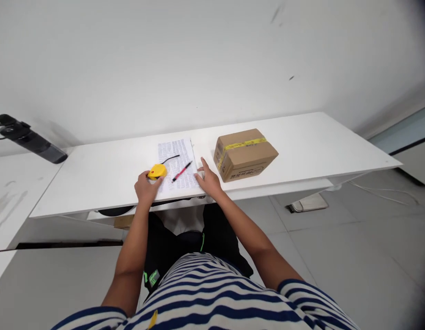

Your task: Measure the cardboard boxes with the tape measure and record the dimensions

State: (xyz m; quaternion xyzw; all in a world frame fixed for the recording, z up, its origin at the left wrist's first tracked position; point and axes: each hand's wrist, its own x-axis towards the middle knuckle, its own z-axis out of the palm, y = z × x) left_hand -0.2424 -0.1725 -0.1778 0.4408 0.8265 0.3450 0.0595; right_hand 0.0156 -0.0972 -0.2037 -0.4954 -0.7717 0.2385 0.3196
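- Left hand (146, 187) at the near edge of the white table (301, 137), fingers curled against the near side of the yellow tape measure (157, 171). Touching it, but can't tell if it is really clamped.
- Tape measure sits on the table at the left edge of the printed paper sheet (178, 153), with a thin black strap (171, 158) trailing from it onto the sheet.
- Right hand (208, 181) lies flat with fingers apart, pressing the sheet's near right corner and holding nothing.
- Red and black pen (181, 172) lies diagonally on the sheet, between the two hands, touched by neither.
- Cardboard box (245, 153) with yellow tape stands just right of the right hand, near the middle of the table.
- Black device (30, 137) is on the neighbouring surface, far left.
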